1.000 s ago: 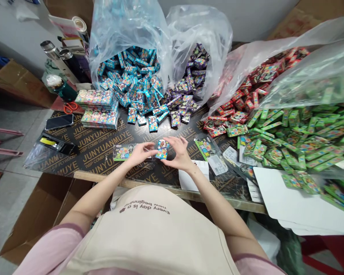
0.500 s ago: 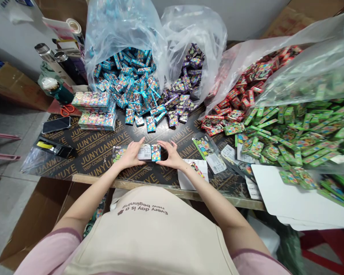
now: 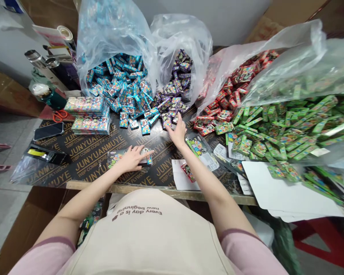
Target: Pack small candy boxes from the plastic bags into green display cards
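Observation:
My left hand [image 3: 132, 159] lies with spread fingers on a flat printed packet [image 3: 113, 157] near the table's front edge. Its palm and fingers cover much of the packet, and what is beneath them is partly hidden. Farther forward, my right hand [image 3: 177, 133] reaches to the front of the purple small boxes [image 3: 172, 103], thumb and forefinger apart. Its fingertips are beside a purple box [image 3: 166, 120]; whether they touch it I cannot tell. Left of it, blue small boxes [image 3: 132, 91] spill from a clear plastic bag [image 3: 114, 30].
Red boxes [image 3: 226, 99] and green boxes [image 3: 275, 126] lie in bags to the right. White card sheets [image 3: 269, 191] overhang the front edge. At left are stacked wrapped packs [image 3: 90, 125], orange scissors [image 3: 59, 115], a phone [image 3: 48, 131] and a black tape dispenser [image 3: 46, 153].
My right hand has left the blue box by the packet and moved forward to the purple boxes. My left hand has shifted from gripping the packet's side to lying over it.

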A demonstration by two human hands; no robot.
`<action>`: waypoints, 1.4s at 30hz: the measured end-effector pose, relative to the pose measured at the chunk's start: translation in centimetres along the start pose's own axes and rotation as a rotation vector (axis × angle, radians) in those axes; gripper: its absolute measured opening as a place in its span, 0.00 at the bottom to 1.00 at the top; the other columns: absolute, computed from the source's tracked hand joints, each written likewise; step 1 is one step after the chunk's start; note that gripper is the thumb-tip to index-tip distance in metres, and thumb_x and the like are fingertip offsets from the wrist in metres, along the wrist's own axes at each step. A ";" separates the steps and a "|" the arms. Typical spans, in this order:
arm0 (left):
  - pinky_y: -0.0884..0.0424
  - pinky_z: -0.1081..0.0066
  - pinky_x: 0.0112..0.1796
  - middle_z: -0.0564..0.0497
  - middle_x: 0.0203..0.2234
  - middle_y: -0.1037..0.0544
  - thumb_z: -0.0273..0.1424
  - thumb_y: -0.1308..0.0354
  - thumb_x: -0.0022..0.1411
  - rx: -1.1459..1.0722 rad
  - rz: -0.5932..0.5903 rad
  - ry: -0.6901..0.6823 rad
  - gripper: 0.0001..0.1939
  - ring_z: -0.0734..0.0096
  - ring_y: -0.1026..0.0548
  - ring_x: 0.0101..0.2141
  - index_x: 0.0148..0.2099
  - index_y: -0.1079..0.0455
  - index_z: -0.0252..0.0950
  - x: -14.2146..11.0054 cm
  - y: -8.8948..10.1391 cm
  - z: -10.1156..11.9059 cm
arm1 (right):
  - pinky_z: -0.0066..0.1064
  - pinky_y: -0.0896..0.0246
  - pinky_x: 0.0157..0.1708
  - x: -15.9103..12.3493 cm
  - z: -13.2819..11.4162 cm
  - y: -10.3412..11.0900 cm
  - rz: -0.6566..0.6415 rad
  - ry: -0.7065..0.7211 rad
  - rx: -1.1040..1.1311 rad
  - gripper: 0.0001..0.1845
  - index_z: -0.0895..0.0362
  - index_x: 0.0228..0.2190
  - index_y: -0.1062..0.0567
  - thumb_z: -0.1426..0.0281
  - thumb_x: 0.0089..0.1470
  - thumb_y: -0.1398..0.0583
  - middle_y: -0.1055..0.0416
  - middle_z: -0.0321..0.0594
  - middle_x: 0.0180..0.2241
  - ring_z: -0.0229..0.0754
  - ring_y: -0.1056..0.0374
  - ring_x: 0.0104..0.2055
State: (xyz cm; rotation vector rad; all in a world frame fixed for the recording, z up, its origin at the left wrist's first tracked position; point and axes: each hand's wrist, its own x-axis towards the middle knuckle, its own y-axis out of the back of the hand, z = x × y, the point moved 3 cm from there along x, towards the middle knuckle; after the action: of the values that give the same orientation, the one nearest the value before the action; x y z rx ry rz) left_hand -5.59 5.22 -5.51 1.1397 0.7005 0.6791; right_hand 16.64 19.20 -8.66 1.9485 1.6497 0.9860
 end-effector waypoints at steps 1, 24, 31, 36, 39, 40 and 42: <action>0.41 0.49 0.51 0.39 0.61 0.43 0.29 0.33 0.48 0.028 -0.019 -0.016 0.46 0.44 0.38 0.55 0.66 0.49 0.51 0.3 0.1 0.4 | 0.55 0.44 0.50 1.1 0.5 -0.4 -0.018 -0.046 0.033 0.44 0.56 0.65 0.55 0.54 0.54 0.44 0.32 0.55 0.50 0.59 0.35 0.51; 0.37 0.54 0.52 0.40 0.53 0.34 0.29 0.37 0.46 -0.298 0.293 0.151 0.60 0.51 0.34 0.51 0.69 0.76 0.39 0.6 0.4 -1.3 | 0.50 0.48 0.52 -7.4 -4.6 2.1 -0.478 0.537 0.067 0.46 0.51 0.63 0.46 0.62 0.44 0.36 0.34 0.48 0.52 0.58 0.39 0.52; 0.38 0.54 0.53 0.40 0.54 0.34 0.27 0.38 0.46 -0.335 0.280 0.050 0.60 0.51 0.34 0.52 0.69 0.76 0.37 0.9 0.1 -0.6 | 0.49 0.48 0.56 -9.7 -5.1 1.6 -0.654 0.594 0.244 0.47 0.52 0.64 0.50 0.68 0.46 0.37 0.39 0.48 0.59 0.54 0.39 0.57; 0.36 0.55 0.49 0.40 0.54 0.37 0.30 0.36 0.49 -0.188 0.120 0.037 0.54 0.51 0.35 0.51 0.70 0.65 0.44 0.9 -0.5 0.3 | 0.47 0.55 0.62 -8.1 -2.8 1.6 -0.666 0.489 0.302 0.59 0.52 0.66 0.57 0.54 0.41 0.33 0.53 0.49 0.66 0.55 0.54 0.67; 0.35 0.54 0.47 0.40 0.55 0.39 0.31 0.36 0.51 -0.001 0.014 0.020 0.45 0.48 0.37 0.51 0.67 0.53 0.52 1.0 -0.6 1.0 | 0.56 0.61 0.61 -4.0 1.8 4.4 -0.219 0.173 0.033 0.55 0.51 0.64 0.53 0.50 0.42 0.34 0.54 0.53 0.65 0.61 0.59 0.67; 0.35 0.54 0.46 0.40 0.55 0.39 0.32 0.37 0.52 0.045 -0.007 0.009 0.42 0.47 0.37 0.51 0.66 0.49 0.53 1.1 -0.6 1.2 | 0.59 0.60 0.60 -2.7 3.6 5.8 -0.030 0.045 -0.062 0.52 0.51 0.64 0.52 0.50 0.44 0.36 0.53 0.55 0.64 0.63 0.58 0.67; 0.34 0.54 0.45 0.39 0.56 0.40 0.32 0.37 0.52 0.102 -0.041 -0.004 0.37 0.46 0.38 0.51 0.63 0.44 0.51 1.4 -0.5 1.6 | 0.62 0.57 0.55 -0.7 6.7 8.1 0.220 -0.152 -0.211 0.49 0.53 0.63 0.49 0.50 0.46 0.37 0.48 0.59 0.61 0.66 0.53 0.63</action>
State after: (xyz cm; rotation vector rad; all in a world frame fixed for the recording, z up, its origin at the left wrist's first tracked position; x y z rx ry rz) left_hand -3.43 5.30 -5.73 1.2161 0.7603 0.6123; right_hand 27.00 17.60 -7.70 2.0343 1.2172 1.0178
